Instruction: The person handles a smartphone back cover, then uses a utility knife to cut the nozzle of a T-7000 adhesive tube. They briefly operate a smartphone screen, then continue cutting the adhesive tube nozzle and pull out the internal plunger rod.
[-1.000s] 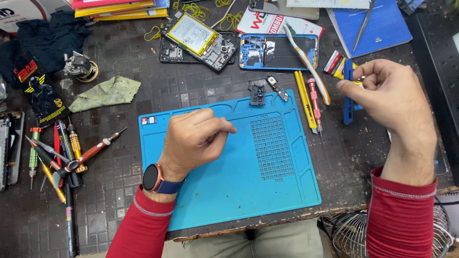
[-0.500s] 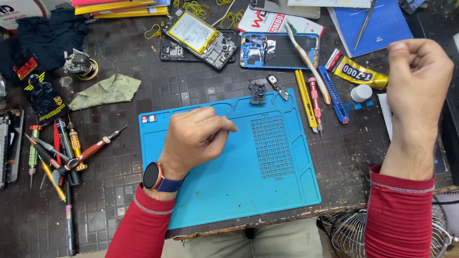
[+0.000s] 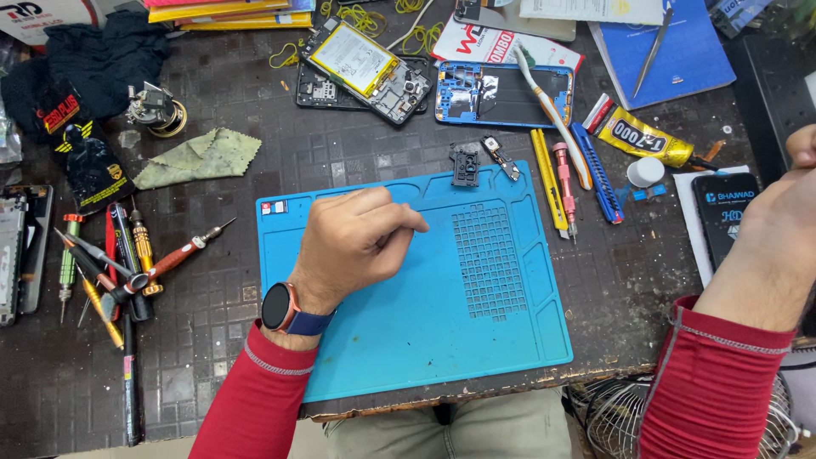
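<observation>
1. At the far left of the dark counter [image 3: 212, 357], a cluster of screwdrivers [image 3: 110, 272] lies fanned out beside a dismantled phone frame [image 3: 21, 255] at the edge.
2. Above them sit a dark cloth [image 3: 93, 68], a small metal part [image 3: 155, 109] and a crumpled green wipe [image 3: 200, 157].
3. The blue work mat [image 3: 476, 340] fills the middle of the counter. The left hand [image 3: 353, 242] rests on its upper left part, fingers curled loosely into a half-closed fist, holding nothing that can be seen. A watch [image 3: 285, 310] sits on that wrist, above a red sleeve.
4. Behind the mat lie an opened phone with a yellow battery [image 3: 361, 64] and, just right of it, a blue phone shell [image 3: 501, 93].
5. Two small black parts [image 3: 466, 166] rest on the mat's top edge.
6. Right of the mat lie a yellow tool [image 3: 546, 178], a pink screwdriver [image 3: 563, 183], a blue cutter [image 3: 599, 174] and a yellow glue tube [image 3: 642, 138].
7. The right hand [image 3: 786, 217] is raised at the right edge, mostly cut off; whether it grips anything cannot be told.
</observation>
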